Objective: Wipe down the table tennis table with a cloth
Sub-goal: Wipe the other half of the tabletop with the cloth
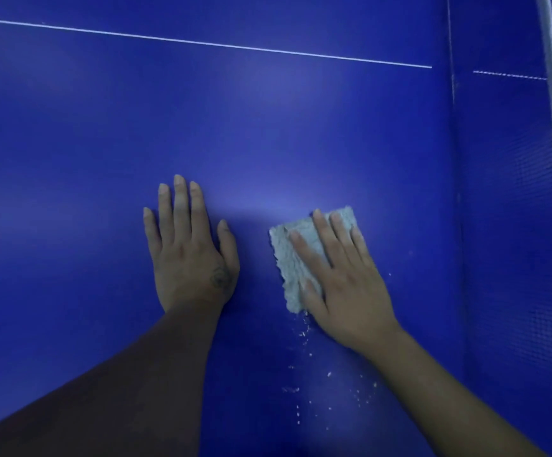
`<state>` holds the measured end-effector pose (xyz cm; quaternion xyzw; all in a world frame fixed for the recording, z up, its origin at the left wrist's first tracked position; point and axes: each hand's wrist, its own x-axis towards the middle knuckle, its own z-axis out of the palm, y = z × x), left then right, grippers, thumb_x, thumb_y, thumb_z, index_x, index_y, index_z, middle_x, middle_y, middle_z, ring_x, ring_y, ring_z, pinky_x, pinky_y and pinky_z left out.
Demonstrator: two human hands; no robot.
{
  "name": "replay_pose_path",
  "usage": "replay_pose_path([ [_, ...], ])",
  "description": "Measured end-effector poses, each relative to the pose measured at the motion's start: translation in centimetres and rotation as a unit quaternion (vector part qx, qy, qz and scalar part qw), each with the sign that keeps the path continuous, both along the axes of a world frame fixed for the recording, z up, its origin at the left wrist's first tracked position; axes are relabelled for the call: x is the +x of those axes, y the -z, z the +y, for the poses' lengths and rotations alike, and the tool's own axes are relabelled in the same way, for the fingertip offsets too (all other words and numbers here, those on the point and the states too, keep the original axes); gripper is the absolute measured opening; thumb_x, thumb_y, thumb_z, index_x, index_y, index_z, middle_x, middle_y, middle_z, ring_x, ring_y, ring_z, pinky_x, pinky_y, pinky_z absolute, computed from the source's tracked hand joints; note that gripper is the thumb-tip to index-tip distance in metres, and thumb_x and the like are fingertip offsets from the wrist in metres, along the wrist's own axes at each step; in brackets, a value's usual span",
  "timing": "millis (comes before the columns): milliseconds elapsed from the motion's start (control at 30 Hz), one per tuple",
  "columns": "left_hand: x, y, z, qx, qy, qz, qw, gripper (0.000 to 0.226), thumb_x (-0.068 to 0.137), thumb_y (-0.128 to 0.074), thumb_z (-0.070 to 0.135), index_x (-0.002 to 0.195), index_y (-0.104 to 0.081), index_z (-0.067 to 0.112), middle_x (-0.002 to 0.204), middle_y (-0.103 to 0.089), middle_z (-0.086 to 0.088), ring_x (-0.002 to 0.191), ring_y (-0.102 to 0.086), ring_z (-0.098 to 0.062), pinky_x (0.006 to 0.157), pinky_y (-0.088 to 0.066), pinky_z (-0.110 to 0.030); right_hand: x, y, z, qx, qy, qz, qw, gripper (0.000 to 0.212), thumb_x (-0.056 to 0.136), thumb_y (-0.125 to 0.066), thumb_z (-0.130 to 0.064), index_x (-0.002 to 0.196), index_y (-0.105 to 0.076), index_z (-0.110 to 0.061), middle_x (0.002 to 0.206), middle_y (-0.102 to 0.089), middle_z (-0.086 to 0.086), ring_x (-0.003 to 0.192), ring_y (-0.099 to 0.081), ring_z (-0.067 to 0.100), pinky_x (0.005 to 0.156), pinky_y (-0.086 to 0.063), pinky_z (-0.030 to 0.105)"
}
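Flat on the blue table tennis table (pixel 268 127), the right hand (pixel 343 285) presses a pale cloth (pixel 296 258) with straight fingers. Just beside it, the left hand (pixel 190 252) rests palm-down, fingers extended. White crumbs (pixel 304 387) lie near the cloth.

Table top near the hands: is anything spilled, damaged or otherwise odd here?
Yes. Pale crumbs lie scattered on the blue table, trailing from the near edge of the cloth under the right hand towards the camera. They could be fluff or debris; I cannot tell which. Nothing else stands out.

Left grip (pixel 190 255) and right grip (pixel 343 285) lie flat, palms down.
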<state>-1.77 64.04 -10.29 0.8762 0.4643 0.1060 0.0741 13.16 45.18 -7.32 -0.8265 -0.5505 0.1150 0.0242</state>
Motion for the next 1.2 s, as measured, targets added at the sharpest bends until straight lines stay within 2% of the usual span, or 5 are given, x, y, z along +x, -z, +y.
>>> replay_pose_path([
  [200, 0.0, 0.0, 0.0, 0.005, 0.0, 0.004, 1.0, 0.067, 0.113, -0.036, 0.038, 0.17, -0.028, 0.004, 0.18, -0.021, -0.013, 0.168, -0.014, -0.032, 0.135, -0.009, -0.057, 2.6, 0.4, 7.0, 0.013, 0.084, -0.042, 0.996, 0.064, 0.113, -0.028, -0.044, 0.172, -0.019, -0.021, 0.179, -0.006, 0.016, 0.166, -0.005, 0.037, 0.134, -0.008, 0.054],
  [467, 0.0, 0.1, -0.2, 0.008, 0.0, 0.007, 1.0, 0.067, 0.112, -0.033, 0.039, 0.17, -0.028, 0.004, 0.18, -0.021, -0.013, 0.168, -0.015, -0.032, 0.136, -0.008, -0.055, 1.4, 1.1, 2.4, 0.028, -0.084, -0.038, 0.995, 0.065, 0.112, -0.044, -0.047, 0.169, -0.029, -0.022, 0.177, -0.018, 0.015, 0.165, -0.016, 0.037, 0.133, -0.015, 0.056],
  [600, 0.1, -0.1, -0.2, 0.018, -0.005, 0.001, 1.0, 0.067, 0.111, -0.036, 0.037, 0.169, -0.031, 0.004, 0.179, -0.025, -0.013, 0.167, -0.018, -0.034, 0.135, -0.011, -0.056, 10.0, 0.4, 3.6, -0.014, 0.123, -0.061, 0.99, 0.066, 0.112, -0.037, -0.049, 0.172, -0.02, -0.024, 0.179, -0.008, 0.015, 0.165, -0.012, 0.037, 0.132, -0.011, 0.059],
  [733, 0.1, 0.1, -0.2, 0.014, 0.002, 0.005, 1.0, 0.068, 0.111, -0.034, 0.038, 0.169, -0.028, 0.005, 0.179, -0.023, -0.013, 0.167, -0.016, -0.034, 0.135, -0.009, -0.056, 5.1, 0.5, -4.0, -0.003, 0.304, -0.049, 0.951, 0.067, 0.112, -0.026, -0.053, 0.172, -0.016, -0.025, 0.18, -0.003, 0.012, 0.166, -0.003, 0.035, 0.134, -0.008, 0.056],
  [1200, -6.9, 0.1, -3.1, -0.014, 0.128, 0.014, 0.992, 0.065, 0.116, -0.029, 0.041, 0.171, -0.026, 0.006, 0.18, -0.02, -0.012, 0.168, -0.013, -0.031, 0.136, -0.012, -0.054, -8.9, 0.0, -10.8, -0.023, 0.334, -0.041, 0.942, 0.068, 0.112, -0.023, -0.052, 0.173, -0.013, -0.021, 0.18, -0.002, 0.013, 0.167, -0.002, 0.035, 0.135, -0.004, 0.053],
])
